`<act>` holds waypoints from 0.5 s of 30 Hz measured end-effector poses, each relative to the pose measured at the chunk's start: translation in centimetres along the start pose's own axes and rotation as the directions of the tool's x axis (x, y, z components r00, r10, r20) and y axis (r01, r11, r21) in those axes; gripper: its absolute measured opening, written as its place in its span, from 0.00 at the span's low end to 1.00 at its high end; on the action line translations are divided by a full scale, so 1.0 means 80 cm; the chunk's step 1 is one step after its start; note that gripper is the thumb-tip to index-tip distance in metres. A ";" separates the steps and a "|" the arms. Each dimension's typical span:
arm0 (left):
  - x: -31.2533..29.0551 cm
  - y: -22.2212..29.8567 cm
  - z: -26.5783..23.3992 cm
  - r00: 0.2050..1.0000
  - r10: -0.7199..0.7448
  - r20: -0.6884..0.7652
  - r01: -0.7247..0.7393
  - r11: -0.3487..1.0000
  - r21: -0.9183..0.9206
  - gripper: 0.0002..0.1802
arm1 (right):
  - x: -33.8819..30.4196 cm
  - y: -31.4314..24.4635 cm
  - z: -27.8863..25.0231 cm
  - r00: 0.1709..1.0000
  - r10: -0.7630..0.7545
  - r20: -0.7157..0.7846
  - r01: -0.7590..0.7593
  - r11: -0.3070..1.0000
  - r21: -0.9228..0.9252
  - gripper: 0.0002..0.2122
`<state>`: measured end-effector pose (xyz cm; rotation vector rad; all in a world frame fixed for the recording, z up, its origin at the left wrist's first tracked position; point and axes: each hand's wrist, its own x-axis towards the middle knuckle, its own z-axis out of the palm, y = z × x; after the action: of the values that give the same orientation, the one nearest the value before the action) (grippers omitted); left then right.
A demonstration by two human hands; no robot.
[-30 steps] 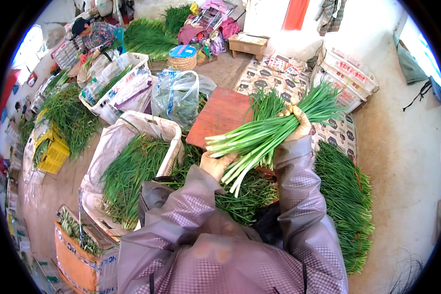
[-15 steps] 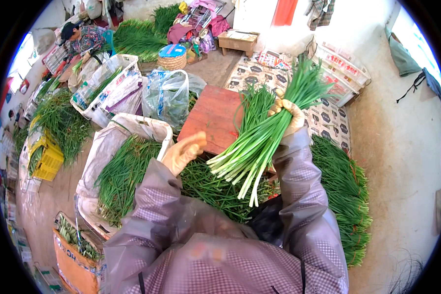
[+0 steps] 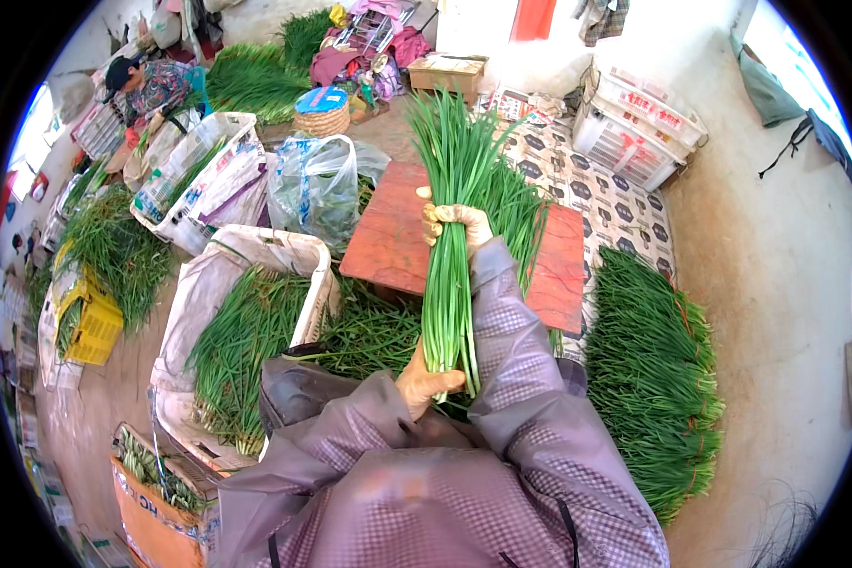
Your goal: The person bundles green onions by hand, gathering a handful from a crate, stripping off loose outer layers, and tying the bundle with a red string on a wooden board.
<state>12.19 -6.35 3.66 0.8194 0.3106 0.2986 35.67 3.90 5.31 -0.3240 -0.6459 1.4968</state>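
Observation:
Upright in front of me is a bunch of green chives, leaves at the top and pale stem ends below. My right hand, in a pale yellow glove, wraps its fingers round the middle of the bunch. Low at the stem ends, my gloved left hand holds them, thumb across the front; its other fingers are mostly hidden. Behind the bunch, more chives lie on the red wooden table.
Left of me stands a white crate of loose chives. Tied chives are stacked on the floor at right. A plastic bag, a yellow crate, white crates and an orange box stand around. Another person sits far left.
The bunch has swung from a slant to upright and moved left and nearer to me in my right hand. My left hand, empty before, has come down onto the stem ends.

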 end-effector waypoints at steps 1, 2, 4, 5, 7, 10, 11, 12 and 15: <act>0.001 -0.007 0.001 0.994 0.081 -0.069 -0.076 0.995 0.071 0.49 | 0.003 0.008 -0.004 1.000 -0.017 0.012 0.017 1.000 0.020 0.28; 0.004 -0.016 0.001 0.977 0.166 -0.131 -0.146 0.978 0.147 0.47 | 0.006 0.014 -0.009 0.999 -0.035 0.022 0.035 0.999 0.040 0.28; 0.010 -0.022 -0.005 0.971 0.169 -0.169 -0.135 0.972 0.193 0.42 | 0.016 0.026 -0.001 0.994 -0.030 -0.109 0.021 0.996 -0.083 0.26; 0.011 -0.022 -0.008 0.968 0.170 -0.186 -0.128 0.968 0.215 0.40 | 0.023 0.033 0.003 0.988 -0.042 -0.150 0.027 0.994 -0.105 0.25; 0.008 -0.008 -0.019 0.985 -0.048 -0.163 0.062 0.994 0.086 0.35 | 0.028 0.044 0.023 0.952 -0.080 -0.294 0.013 0.975 -0.223 0.22; 0.000 0.001 -0.040 0.984 -0.109 -0.139 0.097 0.991 -0.094 0.33 | 0.034 0.051 0.044 0.935 -0.100 -0.341 -0.006 0.955 -0.296 0.20; -0.003 0.001 -0.043 0.989 -0.052 -0.139 0.030 0.987 -0.159 0.33 | 0.036 0.050 0.049 0.944 -0.093 -0.316 0.019 0.973 -0.231 0.20; -0.005 0.005 -0.043 0.990 0.003 -0.141 -0.035 0.974 -0.224 0.34 | 0.038 0.050 0.053 0.943 -0.073 -0.326 -0.005 0.973 -0.232 0.19; -0.014 0.009 -0.063 0.997 -0.071 -0.028 0.060 0.960 -0.273 0.38 | 0.045 0.044 0.079 0.940 -0.012 -0.342 -0.081 0.962 -0.259 0.18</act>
<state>9.18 -2.98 1.12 0.5315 0.3231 0.2877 28.92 6.52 9.00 -0.7916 -0.5656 1.3422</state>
